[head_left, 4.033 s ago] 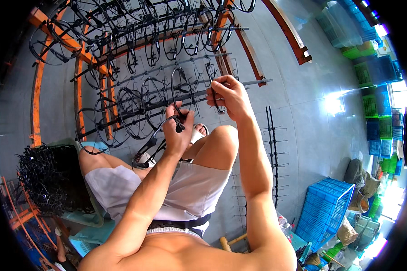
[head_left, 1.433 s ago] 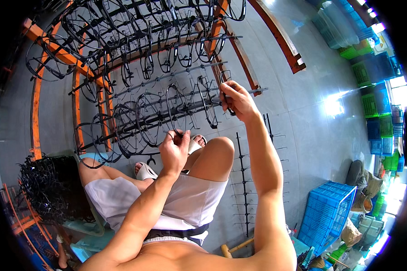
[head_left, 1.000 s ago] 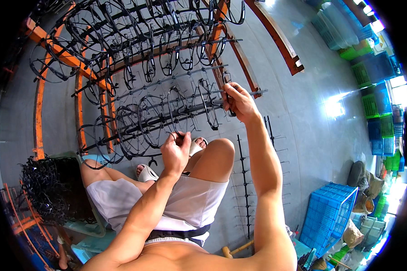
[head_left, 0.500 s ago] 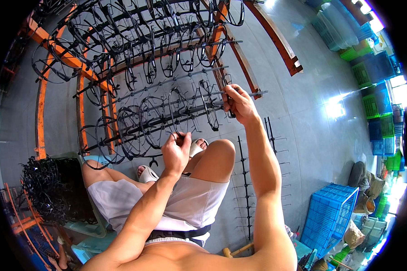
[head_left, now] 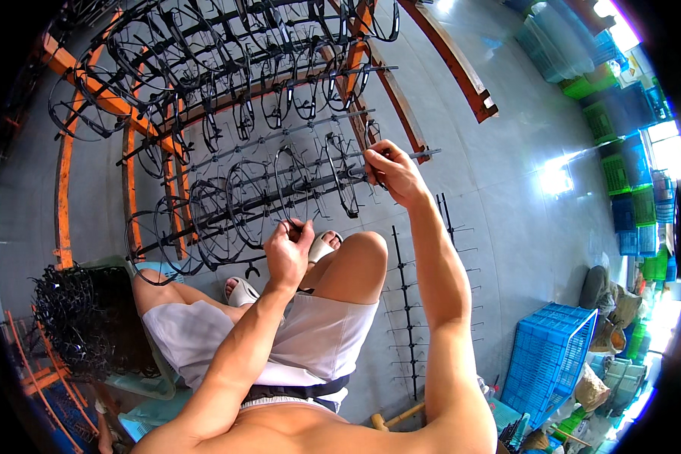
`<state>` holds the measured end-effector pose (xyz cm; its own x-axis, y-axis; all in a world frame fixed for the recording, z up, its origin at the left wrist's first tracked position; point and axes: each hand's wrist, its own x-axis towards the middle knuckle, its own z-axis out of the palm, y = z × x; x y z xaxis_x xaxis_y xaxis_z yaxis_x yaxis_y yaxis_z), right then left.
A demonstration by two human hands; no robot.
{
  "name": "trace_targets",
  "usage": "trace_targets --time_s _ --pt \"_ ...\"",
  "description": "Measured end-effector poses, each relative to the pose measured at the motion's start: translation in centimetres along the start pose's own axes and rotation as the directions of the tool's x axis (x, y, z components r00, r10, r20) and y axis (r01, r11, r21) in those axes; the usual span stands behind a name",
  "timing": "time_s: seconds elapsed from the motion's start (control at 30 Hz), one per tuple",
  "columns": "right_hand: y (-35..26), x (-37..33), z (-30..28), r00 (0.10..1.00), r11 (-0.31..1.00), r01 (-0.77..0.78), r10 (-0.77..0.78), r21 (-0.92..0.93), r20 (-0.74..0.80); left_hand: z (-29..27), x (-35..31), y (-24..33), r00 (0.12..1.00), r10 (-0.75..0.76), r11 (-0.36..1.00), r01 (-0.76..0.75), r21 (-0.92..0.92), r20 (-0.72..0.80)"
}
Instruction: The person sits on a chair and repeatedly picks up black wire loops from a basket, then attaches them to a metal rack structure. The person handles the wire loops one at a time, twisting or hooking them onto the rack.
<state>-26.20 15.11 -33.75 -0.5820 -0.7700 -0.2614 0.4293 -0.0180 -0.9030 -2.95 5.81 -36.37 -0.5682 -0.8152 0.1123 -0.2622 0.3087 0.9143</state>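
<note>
My right hand (head_left: pixel 397 175) is raised at the right end of a dark hanging bar (head_left: pixel 424 153), its fingers closed on a thin black curved part (head_left: pixel 369 135) beside the bar. Lower and to the left, my left hand (head_left: pixel 289 253) is closed in a pinch just under the row of hung parts; whatever its fingertips hold, if anything, is too small to name. Between the hands and farther left, several black looped parts hang from the bar, among them a narrow loop (head_left: pixel 342 175) and a wider loop (head_left: pixel 280 178).
Orange rack posts (head_left: pixel 66 189) carry upper rows of black parts (head_left: pixel 204 53). On my left stands a tub (head_left: pixel 163 378) beside a heap of black parts (head_left: pixel 68 318). Spiked rods (head_left: pixel 407 310) lie on the grey floor. A blue crate (head_left: pixel 548 359) and a wooden-handled mallet (head_left: pixel 390 418) are at right.
The view has shifted slightly. My right hand has turned a little, and the black part in it now stands higher at the fingertips. My left hand stays closed in nearly the same place.
</note>
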Motion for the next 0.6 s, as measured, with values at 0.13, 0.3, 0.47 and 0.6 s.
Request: trace_targets --time_s 0.13,0.3,0.47,0.6 --pt "-0.1 -0.3 0.2 0.999 1.000 0.005 -0.004 0.019 -0.038 -0.4 0.2 0.0 1.000 -0.002 1.000 0.002 -0.007 0.006" --pt "-1.4 -2.4 0.8 0.987 0.988 -0.137 0.129 -0.075 -0.097 -0.4 0.5 0.1 1.000 -0.015 1.000 0.015 0.006 -0.013" --pt "-2.4 -3.5 -0.2 0.973 0.973 -0.228 0.227 -0.037 -0.034 -0.3 0.3 0.0 0.999 -0.024 0.999 0.025 0.024 -0.039" --pt "-2.4 -3.7 -0.6 0.963 0.963 -0.268 0.269 0.031 -0.029 -0.5 0.4 -0.1 0.999 -0.021 0.999 0.022 0.035 -0.033"
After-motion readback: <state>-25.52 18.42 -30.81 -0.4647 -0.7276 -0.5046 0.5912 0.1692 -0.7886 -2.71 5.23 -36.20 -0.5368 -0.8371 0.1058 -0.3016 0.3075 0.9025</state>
